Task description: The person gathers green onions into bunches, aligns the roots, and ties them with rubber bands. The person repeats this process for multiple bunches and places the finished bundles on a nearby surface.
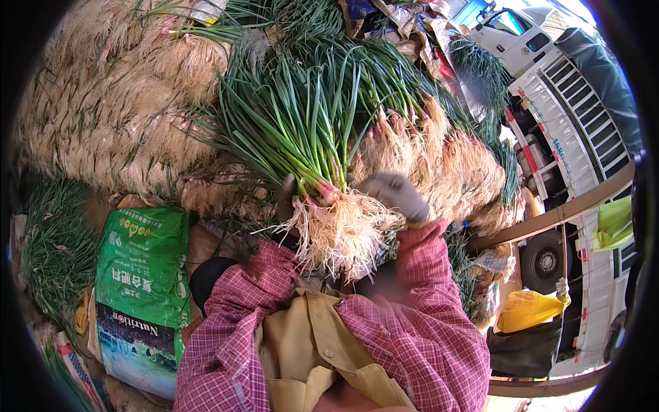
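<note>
A bunch of green onions [322, 188] is held up in front of my chest, its green leaves pointing away and its pale, tangled roots hanging towards me. My left hand [286, 198], in a dark glove and mostly hidden behind the bunch, grips it near the reddish bulbs. At the right side of the roots is my right hand [395, 194], in a grey glove and slightly blurred; its fingertips are partly hidden, so its hold is unclear. Just beyond lie more rooted green onions [401, 134].
Piled onions with matted roots [118, 113] fill the upper left. A green printed fertilizer sack [144, 257] lies at the lower left, beside loose greens [51, 247]. At the right, a white truck [582, 129] stands behind a bent rail [561, 213] with a yellow bag [530, 310] tied near it.
</note>
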`<state>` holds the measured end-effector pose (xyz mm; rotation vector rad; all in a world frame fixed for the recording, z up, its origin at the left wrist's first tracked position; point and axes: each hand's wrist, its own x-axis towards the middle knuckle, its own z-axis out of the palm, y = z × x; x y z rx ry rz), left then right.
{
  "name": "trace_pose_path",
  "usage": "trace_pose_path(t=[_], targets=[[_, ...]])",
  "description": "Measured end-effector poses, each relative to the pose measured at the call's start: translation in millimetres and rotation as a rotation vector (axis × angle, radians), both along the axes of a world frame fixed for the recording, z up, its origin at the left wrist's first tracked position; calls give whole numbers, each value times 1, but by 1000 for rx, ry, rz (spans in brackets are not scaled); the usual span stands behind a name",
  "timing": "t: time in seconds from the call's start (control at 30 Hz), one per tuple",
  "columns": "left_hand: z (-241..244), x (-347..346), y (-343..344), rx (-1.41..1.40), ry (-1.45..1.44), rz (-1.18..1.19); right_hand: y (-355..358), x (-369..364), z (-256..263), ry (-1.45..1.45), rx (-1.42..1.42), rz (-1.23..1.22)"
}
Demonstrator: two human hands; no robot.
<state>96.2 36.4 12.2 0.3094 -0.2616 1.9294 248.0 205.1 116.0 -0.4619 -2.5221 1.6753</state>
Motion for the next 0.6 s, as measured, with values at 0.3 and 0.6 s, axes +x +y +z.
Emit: trace_pose_path(t=[0.3,0.6], targets=[[-38,-6,16,-145,-13,82,47,-79,-19,-270,318,-407],[-37,-6,6,162,-155,-32,11,-58,-85,-733,819,61]])
